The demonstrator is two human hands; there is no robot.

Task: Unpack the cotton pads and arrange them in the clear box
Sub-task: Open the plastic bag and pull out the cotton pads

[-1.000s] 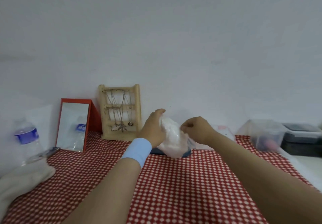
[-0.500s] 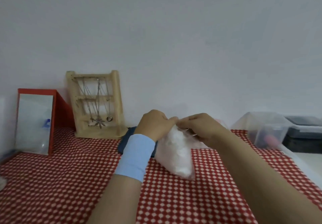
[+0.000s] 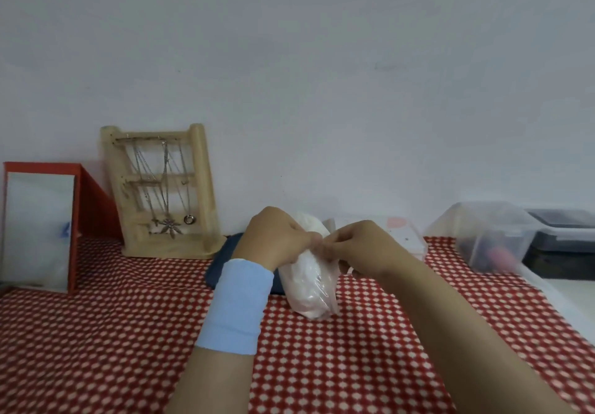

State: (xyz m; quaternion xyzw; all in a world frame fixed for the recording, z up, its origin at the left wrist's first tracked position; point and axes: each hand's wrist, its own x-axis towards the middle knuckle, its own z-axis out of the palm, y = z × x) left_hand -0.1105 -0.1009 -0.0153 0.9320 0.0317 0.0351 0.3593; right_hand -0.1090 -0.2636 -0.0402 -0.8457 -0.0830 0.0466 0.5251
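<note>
Above the middle of the red-checked table (image 3: 96, 333), two hands meet at the top of one clear bag of cotton pads (image 3: 309, 291). The left hand (image 3: 277, 240) and the right hand (image 3: 363, 249) each pinch its upper edge, fingertips touching. Whether the tilted bag's lower end rests on the cloth I cannot tell. The pads inside blur into one white mass and cannot be counted.

One light-blue wristband (image 3: 235, 307) sits on the left wrist. Two clear containers stand at the back: a low clear box (image 3: 405, 236) just behind the right hand, partly hidden by it, and a taller clear tub (image 3: 489, 236) further right, its contents blurred. One dark grey box (image 3: 563, 246) is cut off at the right edge. One dark blue flat thing (image 3: 222, 265) lies mostly covered behind the left wrist. One wooden stand (image 3: 161, 191) hung with necklaces and one red-framed mirror (image 3: 38, 223), cut off at the left, stand by the wall.
</note>
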